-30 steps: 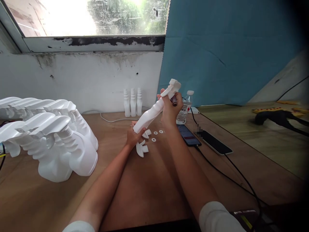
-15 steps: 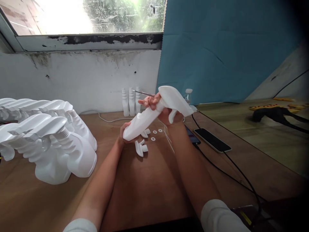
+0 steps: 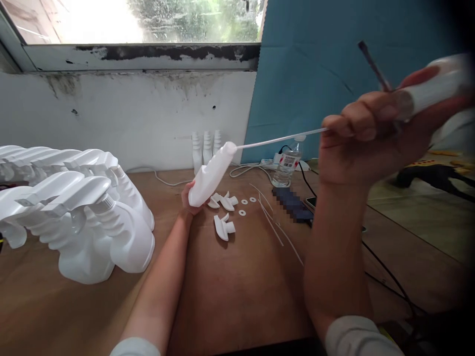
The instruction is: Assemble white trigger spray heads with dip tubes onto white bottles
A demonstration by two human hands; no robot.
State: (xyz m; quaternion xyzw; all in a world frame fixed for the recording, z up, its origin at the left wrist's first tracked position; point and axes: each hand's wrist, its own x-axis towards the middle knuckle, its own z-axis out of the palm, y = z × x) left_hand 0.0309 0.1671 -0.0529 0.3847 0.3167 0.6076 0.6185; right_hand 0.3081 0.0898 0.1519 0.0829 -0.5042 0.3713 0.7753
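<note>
My left hand [image 3: 188, 197] is wrapped round the base of a white plastic bottle [image 3: 212, 175], which tilts with its neck up to the right. Raised at the right, my right hand [image 3: 356, 143] grips a white trigger sprayer head [image 3: 432, 94], partly blurred and cut by shadow. A thin metal tool with a flat tip [image 3: 373, 64] sticks up from the same fingers. From this hand a thin white dip tube [image 3: 274, 140] runs to the bottle's mouth; whether its end is still inside, I cannot tell. Below lie several white trigger sprayer heads [image 3: 224, 228] and white ring washers [image 3: 242, 213].
Rows of white spray bottles [image 3: 129, 237] with heads fitted stand at the left. Three slim white bottles [image 3: 207, 146] are against the wall. Loose thin tubes [image 3: 272, 227], a clear water bottle [image 3: 287, 165], a dark phone [image 3: 293, 205] and cables lie to the right.
The sprayer head has come off the bottle and moved up and right in my right hand, baring the dip tube. My left hand keeps the bottle in nearly the same place.
</note>
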